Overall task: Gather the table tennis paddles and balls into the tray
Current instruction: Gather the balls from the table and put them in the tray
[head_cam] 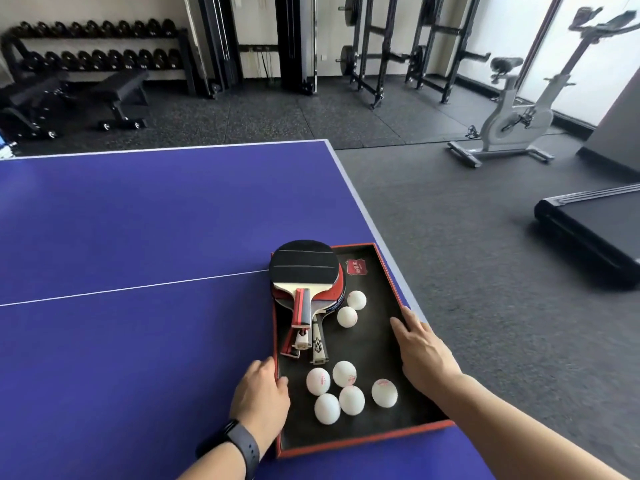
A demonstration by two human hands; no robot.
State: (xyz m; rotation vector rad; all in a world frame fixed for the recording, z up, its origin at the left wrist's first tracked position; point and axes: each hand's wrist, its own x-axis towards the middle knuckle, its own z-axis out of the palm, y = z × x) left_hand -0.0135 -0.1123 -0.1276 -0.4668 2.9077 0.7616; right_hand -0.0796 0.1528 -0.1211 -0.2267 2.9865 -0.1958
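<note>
A shallow black tray with a red rim (367, 441) lies at the right edge of the blue table tennis table (138, 220). Stacked paddles (303, 271) rest in its far left part, the top one black-faced, handles pointing toward me. Several white balls lie inside: two (351, 308) beside the paddle handles and a cluster (341, 389) nearer me. My left hand (261, 400) grips the tray's left rim, thumb over the edge. My right hand (420, 348) lies on the tray's right rim, fingers along the edge.
The tray sits close to the table's right edge, with grey gym floor beyond. A white centre line (131, 288) crosses the table. A treadmill (592, 230), an exercise bike (512, 116), weight racks and a dumbbell rack (97, 46) stand farther off.
</note>
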